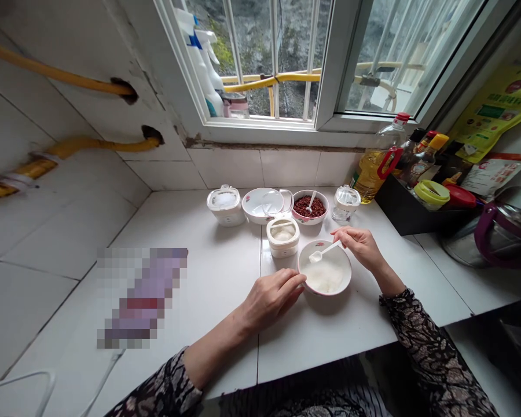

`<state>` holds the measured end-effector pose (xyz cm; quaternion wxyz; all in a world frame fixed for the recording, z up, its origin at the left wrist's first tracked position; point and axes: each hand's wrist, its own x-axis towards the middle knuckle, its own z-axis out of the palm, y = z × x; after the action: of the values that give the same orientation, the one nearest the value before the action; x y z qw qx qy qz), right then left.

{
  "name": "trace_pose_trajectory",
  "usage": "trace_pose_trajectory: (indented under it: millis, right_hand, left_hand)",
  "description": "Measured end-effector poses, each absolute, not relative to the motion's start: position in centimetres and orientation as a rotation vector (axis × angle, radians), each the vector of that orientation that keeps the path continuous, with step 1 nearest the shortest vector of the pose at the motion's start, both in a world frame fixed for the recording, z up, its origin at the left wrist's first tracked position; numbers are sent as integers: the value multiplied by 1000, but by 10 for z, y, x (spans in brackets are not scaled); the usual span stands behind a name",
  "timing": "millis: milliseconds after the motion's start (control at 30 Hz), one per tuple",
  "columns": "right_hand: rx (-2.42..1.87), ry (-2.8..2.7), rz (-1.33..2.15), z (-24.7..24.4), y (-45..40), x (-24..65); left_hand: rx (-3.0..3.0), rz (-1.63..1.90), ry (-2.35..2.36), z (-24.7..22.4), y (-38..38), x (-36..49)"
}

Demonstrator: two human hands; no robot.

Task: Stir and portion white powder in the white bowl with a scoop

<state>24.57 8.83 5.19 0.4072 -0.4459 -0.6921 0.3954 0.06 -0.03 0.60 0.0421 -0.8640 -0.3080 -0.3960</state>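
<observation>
A white bowl (346,285) holding a white granular substance (325,275) stands near the front of the counter. My left hand (274,296) grips its left rim, fingers close together and the thumb hidden. Pinched in my right hand (359,246) is the handle of a small white plastic spoon (316,256), its scoop tilted over the bowl's far side. Just behind the bowl is a square lidded jar (283,248) with white contents. Farther back, a bowl of dark red beans (309,207) has another small white spoon lying in it.
Along the back stand a lidded container (226,215), a white dish (256,217) with a clear lid leaning on it, and a glass jar (345,213). An oil bottle (371,171), a black condiment box (399,211) and a kettle (473,237) line the right. A pixelated purple object (145,295) lies left.
</observation>
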Motion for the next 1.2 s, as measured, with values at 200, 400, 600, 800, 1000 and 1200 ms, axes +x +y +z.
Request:
trace_pose_trajectory:
  millis: [200,400,600,800,1000,1200]
  right_hand:
    - [-1231,-1596,1096,47,94,245]
    - [-1179,-1555,967,62,102,225]
    - [-908,-1890,205,80,94,190]
    - [-785,-2165,79,78,88,187]
    - [-923,-1967,304,92,93,224]
    - [-808,-2299,485,78,95,234]
  left_hand:
    - [-2640,-1195,-945,5,-1,1]
    - [-2641,-1194,-941,4,0,1]
    - [-2659,-1192,-967,4,-1,1]
    - [-2663,-1199,-971,5,-1,1]
    - [-2646,-1212,-959,5,-1,0]
    - [-2652,-1204,-967,4,-1,0]
